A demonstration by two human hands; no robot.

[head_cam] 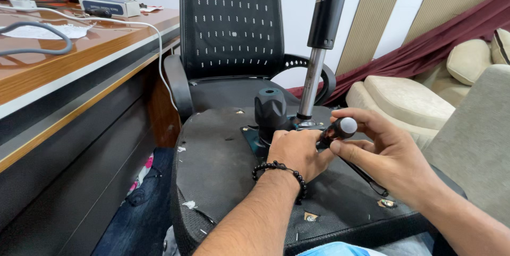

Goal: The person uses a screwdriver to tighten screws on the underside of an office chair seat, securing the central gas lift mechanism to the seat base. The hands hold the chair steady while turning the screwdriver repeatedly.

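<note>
From the head view, an upturned office-chair seat with a black fabric underside (212,165) lies across the person's lap, its metal mechanism plate near the middle. A chrome gas-lift column with a black sleeve (317,54) rises from that plate, and a ribbed black plastic knob (272,108) stands just beside it to the left.

The left hand (297,152), with a black beaded bracelet (279,171) on its wrist, rests curled on the plate at the foot of the knob; its fingertips are hidden, so what they pinch cannot be told. The right hand (385,152) is closed around a screwdriver with a black handle and rounded white end cap (340,130), thumb along the handle; the tool points down toward the plate behind the left hand.

Behind stands an upright black mesh-backed office chair (231,27). A wooden desk (79,54) runs along the left, and a beige cushioned sofa (409,102) sits at right.
</note>
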